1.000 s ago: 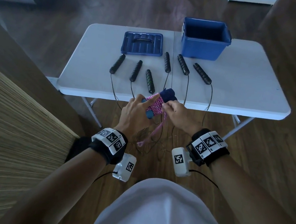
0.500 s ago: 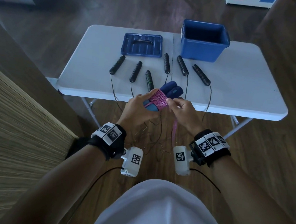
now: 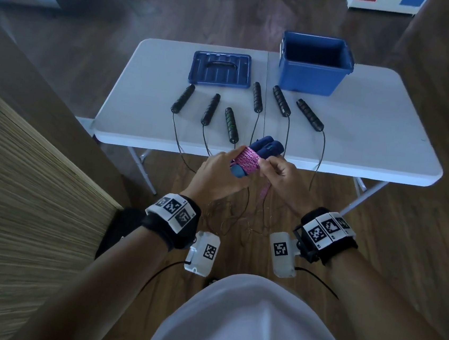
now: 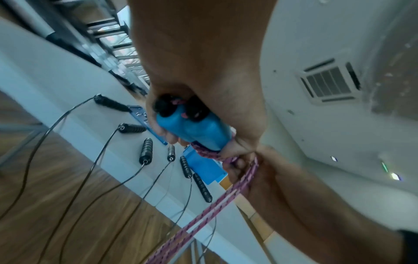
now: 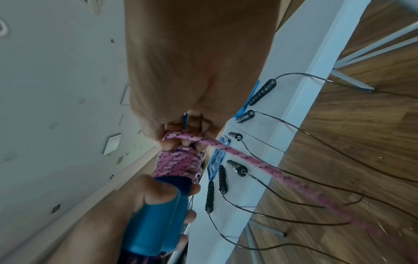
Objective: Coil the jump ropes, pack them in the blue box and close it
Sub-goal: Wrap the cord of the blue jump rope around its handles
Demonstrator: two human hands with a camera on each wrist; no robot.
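My left hand (image 3: pixel 218 173) grips the two blue handles (image 3: pixel 266 148) of a jump rope, held side by side just in front of the table's near edge. Pink rope (image 3: pixel 246 159) is wound in several turns around the handles (image 5: pixel 156 223). My right hand (image 3: pixel 278 172) pinches the loose pink rope (image 5: pixel 248 159) beside the winding (image 5: pixel 178 164), and its tail hangs toward the floor. The handles' ends (image 4: pixel 194 132) show in the left wrist view. The open blue box (image 3: pixel 314 64) stands at the table's far right, its lid (image 3: pixel 220 69) lying flat to its left.
Several black jump-rope handles (image 3: pixel 231 124) lie in a row on the white folding table (image 3: pixel 373 135), their thin black cords (image 3: pixel 320 157) hanging over the near edge onto the wooden floor. A wooden-topped surface (image 3: pixel 21 190) stands at my left.
Both hands have risen slightly toward the table edge with the bundle. More pink turns lie around the handles, and the hanging tail is shorter.
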